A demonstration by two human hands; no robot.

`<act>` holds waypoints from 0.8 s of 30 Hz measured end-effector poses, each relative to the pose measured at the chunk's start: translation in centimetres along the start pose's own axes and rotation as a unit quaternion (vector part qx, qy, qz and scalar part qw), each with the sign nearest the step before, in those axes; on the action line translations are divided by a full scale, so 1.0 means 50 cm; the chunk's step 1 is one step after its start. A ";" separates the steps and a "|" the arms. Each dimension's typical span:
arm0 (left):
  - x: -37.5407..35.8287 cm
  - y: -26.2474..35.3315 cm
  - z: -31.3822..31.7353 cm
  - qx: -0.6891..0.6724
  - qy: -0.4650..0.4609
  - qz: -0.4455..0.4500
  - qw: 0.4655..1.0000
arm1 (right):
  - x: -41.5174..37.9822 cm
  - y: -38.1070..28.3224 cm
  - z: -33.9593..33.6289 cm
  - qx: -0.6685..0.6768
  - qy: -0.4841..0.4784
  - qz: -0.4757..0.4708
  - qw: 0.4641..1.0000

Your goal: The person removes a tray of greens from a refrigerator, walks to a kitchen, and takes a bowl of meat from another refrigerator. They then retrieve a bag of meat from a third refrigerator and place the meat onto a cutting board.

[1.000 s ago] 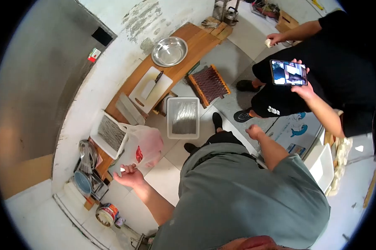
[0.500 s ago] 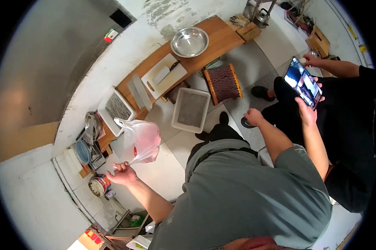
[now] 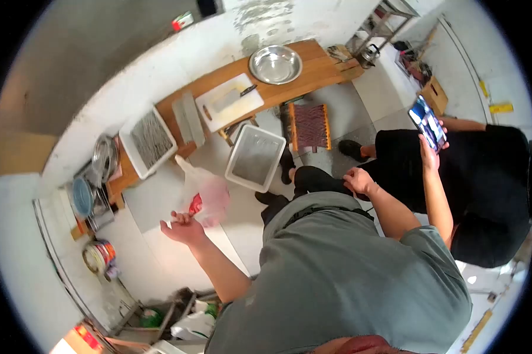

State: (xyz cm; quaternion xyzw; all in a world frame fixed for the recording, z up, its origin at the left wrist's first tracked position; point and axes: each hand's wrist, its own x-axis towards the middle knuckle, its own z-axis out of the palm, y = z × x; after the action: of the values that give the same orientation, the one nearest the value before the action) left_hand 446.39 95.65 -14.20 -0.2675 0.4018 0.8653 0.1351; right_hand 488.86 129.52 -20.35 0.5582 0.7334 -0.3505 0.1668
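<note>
My left hand [image 3: 186, 228] is closed on the gathered top of a thin, clear plastic bag [image 3: 210, 192], its thumb sticking out. The bag hangs over the floor and holds something pink, with a red patch showing near my fingers. My right hand [image 3: 360, 181] is beside my thigh with its fingers curled together. Whatever lies inside those fingers, if anything, is hidden. In front of me on the floor stands a white plastic tub [image 3: 256, 158], to the right of the bag.
A wooden bench [image 3: 266, 97] along the wall carries a steel basin [image 3: 276, 65], a cutting board [image 3: 229, 101] with a knife, and a white tray [image 3: 148, 143]. A woven-top stool [image 3: 310, 126] stands beyond the tub. At my right, another person holds a phone [image 3: 428, 124].
The bag has swung down and lies lower beneath my left hand. My view has turned slightly, and my right hand is closer to my leg. The other person's phone hand has shifted.
</note>
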 end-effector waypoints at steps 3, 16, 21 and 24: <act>-0.018 0.024 0.015 -0.042 0.062 0.018 0.997 | 0.070 -0.015 -0.012 -0.090 -0.016 -0.032 0.995; -0.063 0.044 0.000 -0.048 0.065 0.092 0.993 | 0.241 -0.304 -0.011 -0.034 -0.110 -0.165 0.980; -0.090 0.038 0.002 -0.067 0.153 0.165 0.972 | 0.363 -0.267 -0.019 -0.095 -0.161 -0.160 0.969; -0.131 0.023 0.032 -0.082 0.193 0.210 0.955 | 0.485 -0.199 -0.031 -0.155 -0.163 -0.153 0.962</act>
State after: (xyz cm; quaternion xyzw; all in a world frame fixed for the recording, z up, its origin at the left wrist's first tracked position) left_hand 450.67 96.00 -8.88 -0.3492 0.3954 0.8357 -0.1527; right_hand 471.97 146.32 -31.41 0.3420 0.8180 -0.3403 0.3132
